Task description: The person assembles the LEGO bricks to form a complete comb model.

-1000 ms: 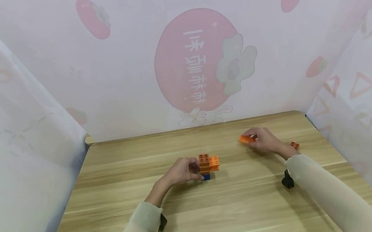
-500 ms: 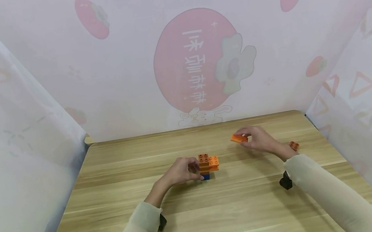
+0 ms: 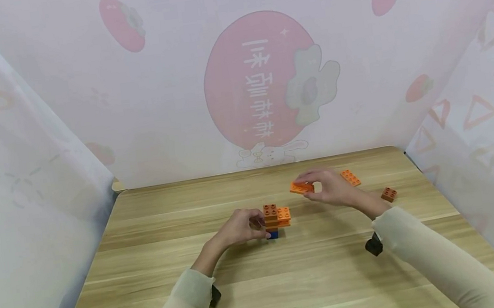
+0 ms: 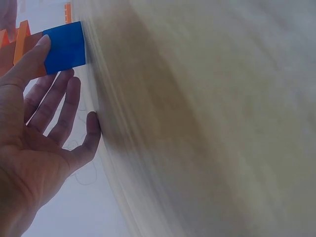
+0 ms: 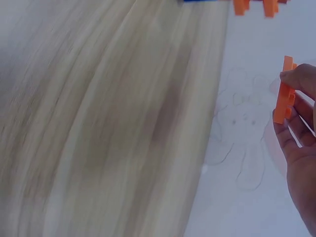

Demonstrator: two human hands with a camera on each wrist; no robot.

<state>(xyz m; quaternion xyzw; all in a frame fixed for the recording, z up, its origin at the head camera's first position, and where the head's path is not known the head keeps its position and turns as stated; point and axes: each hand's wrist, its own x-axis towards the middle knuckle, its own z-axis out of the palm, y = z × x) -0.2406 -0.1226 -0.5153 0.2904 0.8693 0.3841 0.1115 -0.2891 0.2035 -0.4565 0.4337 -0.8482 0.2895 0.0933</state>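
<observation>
A small stack of building bricks point(image 3: 270, 214) stands on the wooden table, with a blue brick point(image 4: 64, 48) at its base, brown bricks above it and orange plates jutting out to the right. My left hand point(image 3: 237, 227) holds this stack from its left side, thumb on the near face and fingers behind. Up and to the right of the stack, my right hand point(image 3: 331, 188) pinches a flat orange brick point(image 3: 301, 188) by its edges, raised off the table. In the right wrist view, the studs of that orange brick point(image 5: 283, 98) face the palm side.
Beyond the right wrist lie another flat orange brick point(image 3: 350, 178) and a brown brick point(image 3: 388, 194). A pale printed curtain point(image 3: 167, 107) encloses the wooden table point(image 3: 165, 205) at the back and sides.
My right hand has moved left toward the stack with the orange brick, uncovering the other orange brick behind it. The left hand and the stack have stayed in place.
</observation>
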